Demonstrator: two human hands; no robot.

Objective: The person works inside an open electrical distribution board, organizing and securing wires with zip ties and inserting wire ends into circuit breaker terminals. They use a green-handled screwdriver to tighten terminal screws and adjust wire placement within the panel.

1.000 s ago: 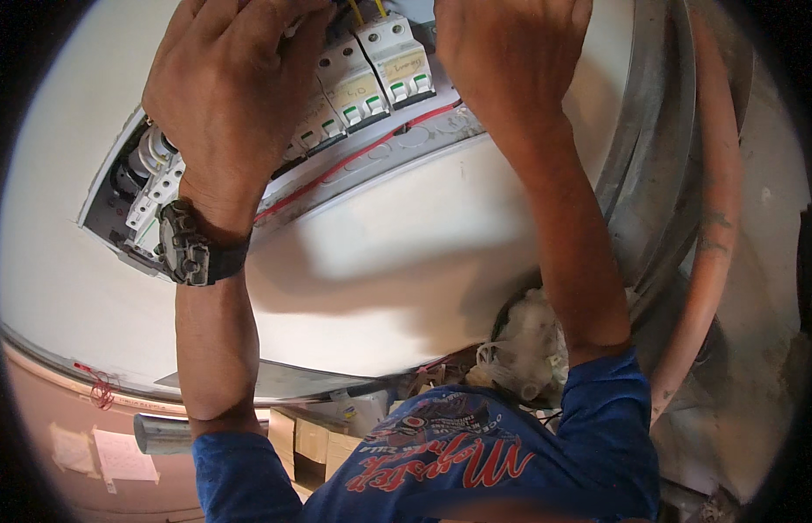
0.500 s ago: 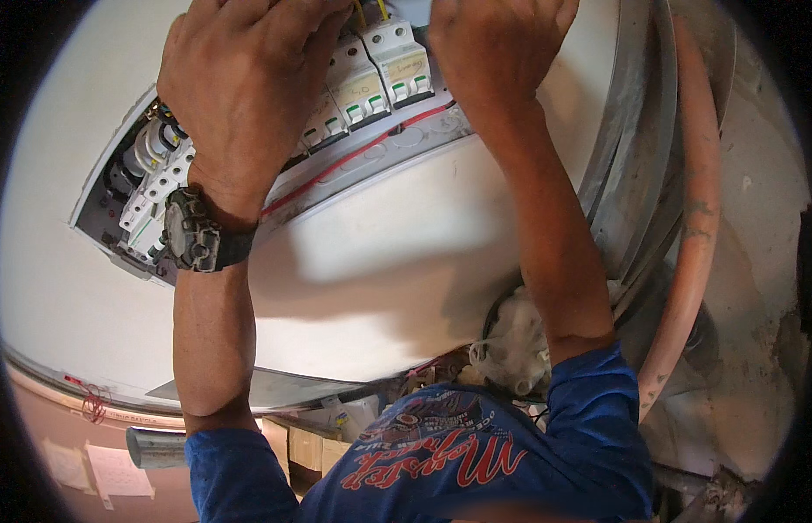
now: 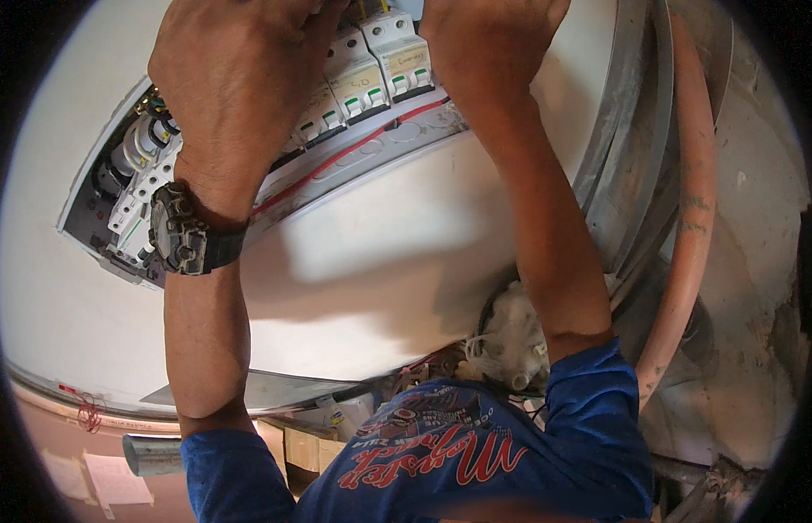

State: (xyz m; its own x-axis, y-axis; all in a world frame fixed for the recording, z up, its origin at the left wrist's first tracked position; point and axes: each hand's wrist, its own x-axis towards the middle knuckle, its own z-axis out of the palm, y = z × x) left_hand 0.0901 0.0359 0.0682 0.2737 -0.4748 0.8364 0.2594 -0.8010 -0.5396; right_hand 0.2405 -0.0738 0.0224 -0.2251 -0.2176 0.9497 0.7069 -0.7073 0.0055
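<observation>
An electrical panel box (image 3: 118, 253) is set in a white wall, with a row of white circuit breakers (image 3: 364, 91) with green-marked switches. My left hand (image 3: 240, 78), a dark watch (image 3: 186, 235) on its wrist, reaches over the breakers at the box's middle. Its fingers run past the upper edge of the picture, so what they hold is hidden. To the right of the breakers is my right hand (image 3: 489, 52), its fingers bent away and also out of sight. A red wire (image 3: 345, 161) runs along the panel's lower edge, under the breakers.
An orange pipe (image 3: 698, 192) and grey metal strips (image 3: 628, 131) stand on the right. Clear plastic wrapping (image 3: 511, 340) lies by my right elbow. At the lower left are a metal tube (image 3: 151, 455), papers (image 3: 116, 479) and a coil of thin red wire (image 3: 89, 414).
Both hands have shifted slightly up and left in the picture, and the panel has shifted left with them. Nothing is visibly taken hold of or let go.
</observation>
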